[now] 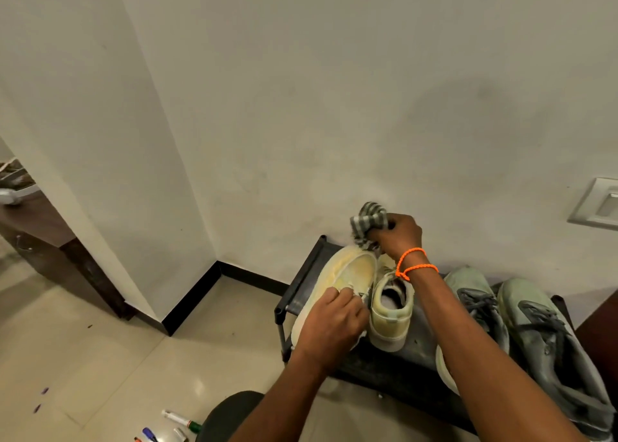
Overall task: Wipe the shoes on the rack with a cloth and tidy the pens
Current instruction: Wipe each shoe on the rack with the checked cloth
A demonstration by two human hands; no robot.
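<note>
left hand (329, 324) grips the tipped pale yellow sneaker (337, 281) mid-frame, baring its side; right hand (398, 232) bunches the grey checked cloth (368, 222) against its toe.

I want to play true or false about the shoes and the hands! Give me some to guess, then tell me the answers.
1. The right hand holds a striped cloth. True.
2. The left hand holds a pen. False: it grips the yellowish shoe tipped on its side.
3. The pens are on the rack. False: they lie on the floor.
4. Two grey-green shoes sit on the rack's right side. True.
5. The wrist with the orange bands is the right one. True.
</note>
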